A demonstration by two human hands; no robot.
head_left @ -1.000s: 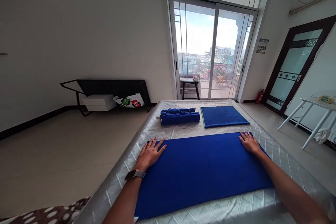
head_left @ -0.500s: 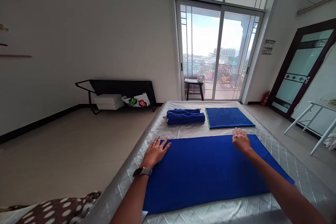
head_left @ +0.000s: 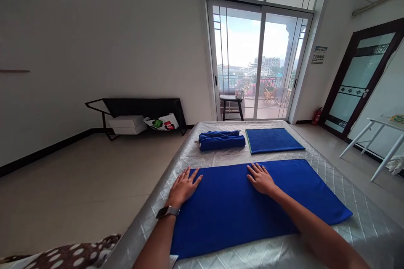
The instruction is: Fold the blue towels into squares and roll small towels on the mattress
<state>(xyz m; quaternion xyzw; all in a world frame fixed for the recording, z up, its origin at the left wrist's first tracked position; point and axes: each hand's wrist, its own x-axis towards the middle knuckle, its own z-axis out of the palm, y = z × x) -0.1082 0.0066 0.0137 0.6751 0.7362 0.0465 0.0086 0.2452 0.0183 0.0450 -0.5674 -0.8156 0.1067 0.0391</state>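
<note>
A blue cloth (head_left: 227,206) lies spread flat on the silver quilted mattress (head_left: 334,180). My left hand (head_left: 184,185) rests with fingers spread on the cloth's far left corner, a watch (head_left: 168,212) on its wrist. Near the middle of the far edge, my right hand (head_left: 261,178) lies on the cloth, its fingers apart. Neither hand grips anything. Beyond the cloth sit rolled blue towels (head_left: 221,142) on the left and a flat blue towel with a green edge (head_left: 274,140) on the right.
A black metal frame (head_left: 145,107) with white boxes (head_left: 126,125) and a bag (head_left: 162,122) stands by the left wall. Behind the mattress are a stool (head_left: 232,100) and glass doors. A white table (head_left: 386,122) is at right; spotted fabric (head_left: 75,256) lies lower left.
My right hand has moved left along the cloth's far edge, from near its right corner to around the middle. My left hand stays at the left corner. The view has shifted slightly.
</note>
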